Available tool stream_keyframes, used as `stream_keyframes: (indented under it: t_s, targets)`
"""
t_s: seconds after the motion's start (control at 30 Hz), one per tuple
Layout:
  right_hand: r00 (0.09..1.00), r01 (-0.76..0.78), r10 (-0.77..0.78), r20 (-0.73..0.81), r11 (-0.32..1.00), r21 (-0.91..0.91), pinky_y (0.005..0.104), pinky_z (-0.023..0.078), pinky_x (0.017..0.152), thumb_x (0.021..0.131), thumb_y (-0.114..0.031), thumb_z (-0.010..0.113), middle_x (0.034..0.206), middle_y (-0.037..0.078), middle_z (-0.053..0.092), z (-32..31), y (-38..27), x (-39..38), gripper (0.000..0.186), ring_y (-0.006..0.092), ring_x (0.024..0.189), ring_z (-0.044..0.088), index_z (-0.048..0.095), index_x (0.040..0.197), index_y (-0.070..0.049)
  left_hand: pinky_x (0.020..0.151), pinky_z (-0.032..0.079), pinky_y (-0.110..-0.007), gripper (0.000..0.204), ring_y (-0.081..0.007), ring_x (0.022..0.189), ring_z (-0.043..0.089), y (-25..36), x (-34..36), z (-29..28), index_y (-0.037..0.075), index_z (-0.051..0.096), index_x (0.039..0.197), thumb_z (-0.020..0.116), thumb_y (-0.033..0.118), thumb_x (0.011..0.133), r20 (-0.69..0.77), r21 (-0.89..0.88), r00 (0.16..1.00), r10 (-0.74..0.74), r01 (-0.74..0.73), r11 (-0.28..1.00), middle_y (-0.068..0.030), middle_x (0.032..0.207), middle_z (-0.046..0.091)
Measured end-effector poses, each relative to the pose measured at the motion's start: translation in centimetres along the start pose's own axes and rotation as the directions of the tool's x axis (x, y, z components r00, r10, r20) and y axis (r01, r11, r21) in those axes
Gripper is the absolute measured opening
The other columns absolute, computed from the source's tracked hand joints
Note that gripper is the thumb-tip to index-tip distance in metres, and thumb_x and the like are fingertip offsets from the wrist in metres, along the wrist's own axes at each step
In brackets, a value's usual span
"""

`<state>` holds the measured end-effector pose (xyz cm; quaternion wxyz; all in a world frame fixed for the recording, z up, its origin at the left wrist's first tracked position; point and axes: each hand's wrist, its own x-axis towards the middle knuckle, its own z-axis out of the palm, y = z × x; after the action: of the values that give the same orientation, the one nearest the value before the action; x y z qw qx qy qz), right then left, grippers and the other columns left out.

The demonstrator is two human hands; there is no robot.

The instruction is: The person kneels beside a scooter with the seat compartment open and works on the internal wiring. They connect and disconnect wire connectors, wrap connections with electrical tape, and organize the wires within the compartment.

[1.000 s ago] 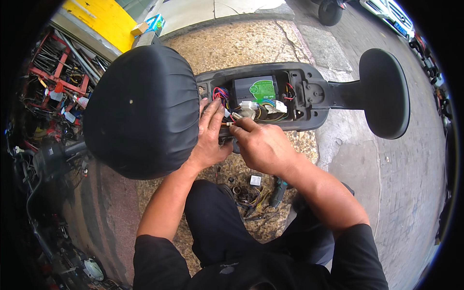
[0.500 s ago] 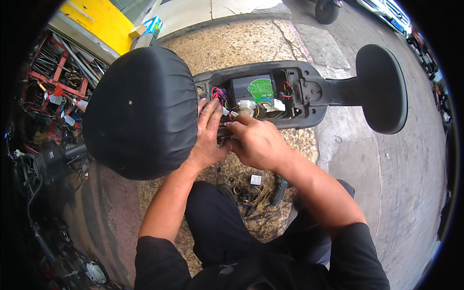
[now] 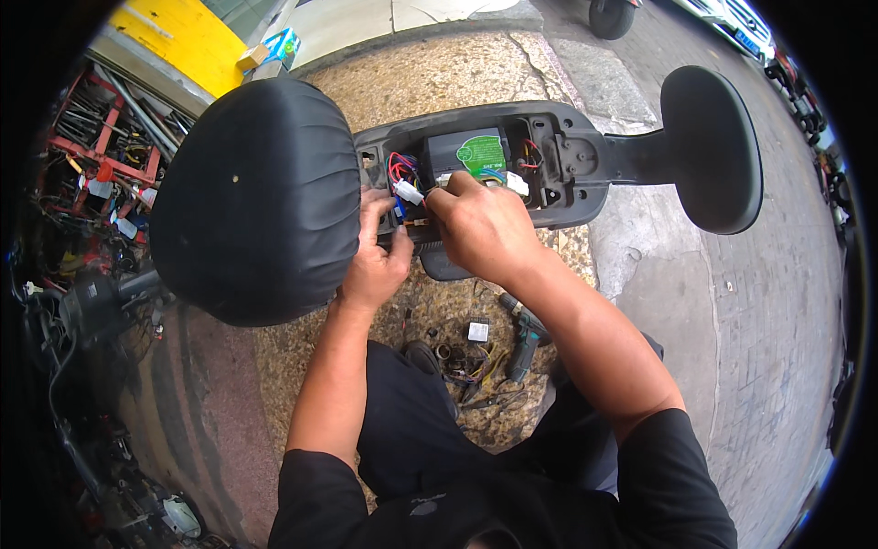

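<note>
My left hand (image 3: 378,257) is at the near edge of the wiring compartment, thumb and fingers apart beside a small blue part (image 3: 400,209). My right hand (image 3: 485,224) reaches into the compartment with closed fingers over wires; what they grip is hidden. White connectors (image 3: 409,193), red and blue wires (image 3: 400,166) and a dark box with green label (image 3: 448,146) lie inside the black tray (image 3: 572,206). The black cushioned seat (image 3: 247,210) is directly left of my left hand; a black oval pad (image 3: 709,151) extends from the tray's right end.
A drill (image 3: 523,343), white square part (image 3: 477,331) and loose wires lie on stone ground between my legs. A red rack of tools (image 3: 128,156) and handlebar (image 3: 96,302) are left. Behind are a yellow panel (image 3: 187,46), a wheel (image 3: 611,16) and a white car (image 3: 736,23).
The tray, seat and pad have shifted slightly up and left. My left fingers have spread, uncovering the blue part, and my right hand has moved up over the connectors.
</note>
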<state>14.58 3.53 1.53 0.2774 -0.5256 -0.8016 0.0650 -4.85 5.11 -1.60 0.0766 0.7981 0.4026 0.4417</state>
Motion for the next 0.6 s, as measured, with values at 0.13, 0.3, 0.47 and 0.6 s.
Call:
stream_keyframes:
  t_s: [0.13,0.3,0.47,0.6]
  targets:
    - [0.999,0.001,-0.001,-0.043,1.000,-0.002,0.0481,0.057,0.068,0.078,-0.011,0.067,0.089,0.016,0.067,0.1,0.5,0.2,0.010,0.0377,0.076,0.071,0.068,0.087,-0.006,0.099,0.047,-0.042,0.022,-0.0339,0.107,0.062,0.7,0.1,0.7,-0.002,0.067,0.097,0.066,-0.003,0.075,-0.058,-0.086,0.995,-0.087,0.082,0.993,-0.0161,0.108,0.067]
    - [0.991,-0.021,0.029,-0.131,0.997,0.069,0.0477,0.054,0.067,0.082,-0.011,0.071,0.083,0.015,0.065,-1.1,1.2,-0.1,0.009,0.0385,0.076,0.067,0.070,0.090,-0.006,0.090,0.050,-0.034,0.016,-0.0255,0.095,0.066,1.9,-0.8,1.5,-0.001,0.068,0.102,0.062,0.001,0.088,-0.244,-0.170,0.908,-0.341,0.307,0.937,-0.0122,0.100,0.069]
    - [0.966,-0.206,0.192,-0.170,0.976,-0.068,0.0509,0.053,0.078,0.081,-0.013,0.072,0.092,0.021,0.068,-4.2,2.6,2.1,0.019,0.0437,0.086,0.066,0.071,0.097,-0.002,0.093,0.049,-0.032,0.017,-0.0244,0.103,0.067,2.4,-1.6,1.3,-0.001,0.066,0.104,0.062,0.005,0.089,-0.143,-0.124,0.899,-0.414,0.398,0.909,-0.0116,0.108,0.069]
    - [0.997,-0.081,0.081,-0.003,0.996,-0.048,0.0461,0.055,0.082,0.084,-0.016,0.072,0.092,0.023,0.072,-5.6,1.8,3.7,0.026,0.0417,0.091,0.069,0.073,0.104,0.000,0.086,0.051,-0.031,0.016,-0.0242,0.095,0.069,2.3,-1.8,1.1,0.000,0.067,0.104,0.062,0.005,0.089,-0.112,-0.125,0.933,-0.343,0.329,0.936,-0.0134,0.103,0.069]
